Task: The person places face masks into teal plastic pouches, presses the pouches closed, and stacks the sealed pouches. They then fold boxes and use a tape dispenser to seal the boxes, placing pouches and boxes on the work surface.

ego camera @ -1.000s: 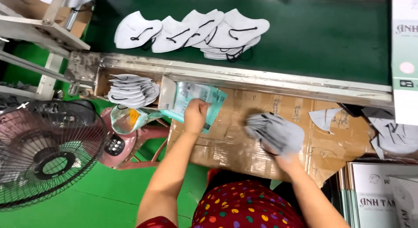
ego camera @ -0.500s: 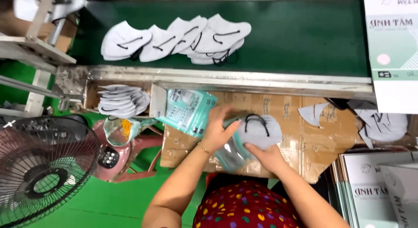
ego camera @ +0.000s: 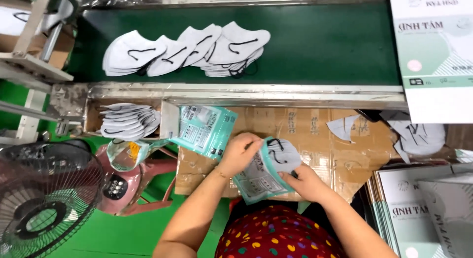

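My left hand [ego camera: 240, 153] grips the open mouth of a teal plastic pouch [ego camera: 256, 176] over the cardboard-covered worktop [ego camera: 315, 127]. My right hand [ego camera: 303, 180] pushes a stack of grey face masks [ego camera: 282, 154] with black ear loops into that pouch. A pile of empty teal pouches [ego camera: 204, 130] lies just left of my left hand. Loose grey masks [ego camera: 187, 51] lie fanned out on the dark green conveyor belt [ego camera: 325, 46] beyond the worktop.
A small box holding stacked masks [ego camera: 128, 121] sits at the left. Scattered masks [ego camera: 414, 135] lie at the right, by white and green cartons [ego camera: 419, 208]. A large carton [ego camera: 433, 51] overhangs the belt. A floor fan [ego camera: 42, 199] and pink stool [ego camera: 130, 184] stand lower left.
My left hand left the pouch pile carrying one pouch and met my right hand at the centre. The mask stack has gone partway into the pouch.
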